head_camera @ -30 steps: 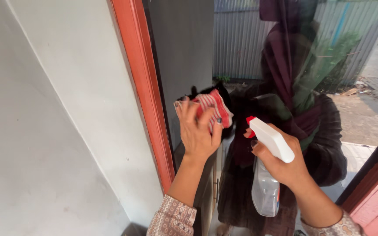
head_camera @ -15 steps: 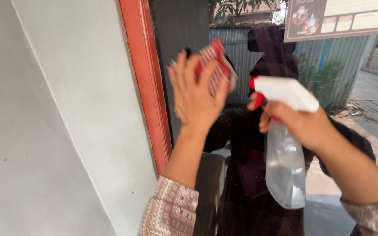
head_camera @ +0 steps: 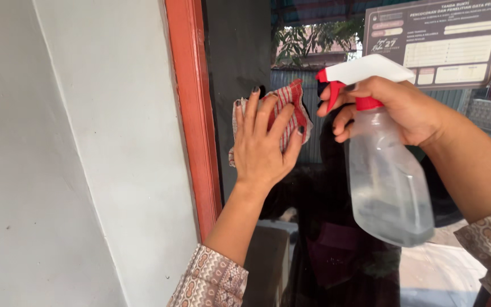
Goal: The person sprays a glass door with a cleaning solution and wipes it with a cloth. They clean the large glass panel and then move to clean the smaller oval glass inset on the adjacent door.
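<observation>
While the left hand (head_camera: 265,142) lies flat with fingers spread, it presses a red-and-white striped cloth (head_camera: 291,108) against the glass (head_camera: 240,51), right up beside the orange frame (head_camera: 194,113). Palm and fingers cover most of the cloth; only its upper edge and right corner peek out past the fingertips. No pinch here, just an open hand pushing fabric onto the pane.

Over to the right hand (head_camera: 404,108), wrapped around the neck of a clear spray bottle (head_camera: 390,182), with one finger curled at the red trigger (head_camera: 332,94). The bottle's long axis runs nearly upright, leaning a touch, its body hanging below the hand and a little liquid showing at the bottom. Its white nozzle points left, toward the cloth and the left hand.

And that's the key relation: nozzle and cloth sit at about the same height, close together but not touching, the cloth to the left of the nozzle tip. The left hand is the one on the pane; the right holds the bottle just off it, nearer the camera. The glass stretches on to the right behind the bottle, dark and reflective, with a brown sign (head_camera: 444,40) at the top right, and grey wall (head_camera: 86,153) left of the frame
</observation>
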